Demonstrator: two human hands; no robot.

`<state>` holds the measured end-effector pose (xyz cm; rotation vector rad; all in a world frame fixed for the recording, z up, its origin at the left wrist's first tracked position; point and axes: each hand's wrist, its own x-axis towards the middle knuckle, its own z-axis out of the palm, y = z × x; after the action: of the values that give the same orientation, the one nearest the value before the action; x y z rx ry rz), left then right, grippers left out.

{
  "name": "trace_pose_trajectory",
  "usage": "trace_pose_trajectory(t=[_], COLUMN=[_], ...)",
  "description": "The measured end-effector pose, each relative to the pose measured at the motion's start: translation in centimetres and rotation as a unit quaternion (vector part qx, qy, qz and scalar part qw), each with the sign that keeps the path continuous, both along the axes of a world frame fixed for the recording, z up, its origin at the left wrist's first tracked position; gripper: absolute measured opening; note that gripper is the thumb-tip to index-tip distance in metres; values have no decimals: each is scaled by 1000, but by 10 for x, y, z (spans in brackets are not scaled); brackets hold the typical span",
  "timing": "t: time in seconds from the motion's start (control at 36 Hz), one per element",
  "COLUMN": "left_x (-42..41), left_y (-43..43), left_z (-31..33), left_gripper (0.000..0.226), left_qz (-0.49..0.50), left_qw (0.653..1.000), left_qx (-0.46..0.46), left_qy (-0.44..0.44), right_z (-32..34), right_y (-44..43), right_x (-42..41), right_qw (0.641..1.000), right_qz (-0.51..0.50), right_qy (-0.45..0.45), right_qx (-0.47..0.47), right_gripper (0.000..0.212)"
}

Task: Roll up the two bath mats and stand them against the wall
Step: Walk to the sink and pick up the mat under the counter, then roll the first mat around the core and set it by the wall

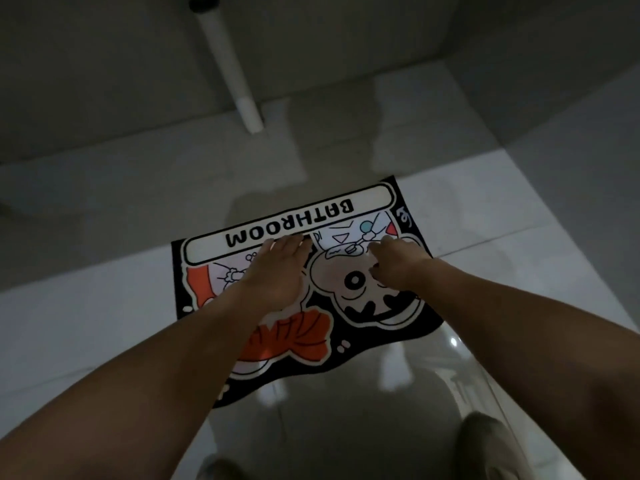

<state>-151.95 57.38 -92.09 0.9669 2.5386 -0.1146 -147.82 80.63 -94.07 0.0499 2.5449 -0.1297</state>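
Observation:
A black bath mat (377, 313) with cartoon figures and the word BATHROOM lies flat on the tiled floor in the middle of the view, its lettering upside down to me. My left hand (277, 271) reaches out over the mat with the fingers straight and together, tips near the lettering band. My right hand (394, 265) hovers over the mat's right half with the fingers loosely curled. Neither hand holds anything. Whether they touch the mat I cannot tell. I see only this one mat.
A grey wall (104, 81) runs along the far side, meeting a second wall at the upper right. A white pipe (232, 71) comes down the wall to the floor. Glossy floor tiles (519, 209) surround the mat. My feet (485, 441) show at the bottom.

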Motion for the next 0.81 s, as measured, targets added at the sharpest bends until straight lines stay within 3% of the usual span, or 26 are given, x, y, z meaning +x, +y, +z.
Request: trace_pose_trajectory(t=[0.19,0.33,0.47,0.64,0.81], left_x=[5,2,-6,-8,-9], left_y=[26,33,36,37,36], left_z=[-29,-43,-42,-37,-28], left_gripper=[68,69,69,68,64], left_qz=[-30,-50,-52,-55,-72], left_qw=[999,999,997,996,993], left_qx=[22,21,49,60,87], left_qy=[6,4,19,19,30], right_z=[-48,-68,-74,-75,-70], right_y=[39,59,65,60,47], right_x=[12,22,35,31,15], right_qw=[994,984,973,942,925], right_qz=[-104,-171,-228,-322,-371], right_qy=[-10,-12,-39,61,-1], right_qx=[16,44,-15,-75,-79], right_gripper=[45,56,56,56,46])
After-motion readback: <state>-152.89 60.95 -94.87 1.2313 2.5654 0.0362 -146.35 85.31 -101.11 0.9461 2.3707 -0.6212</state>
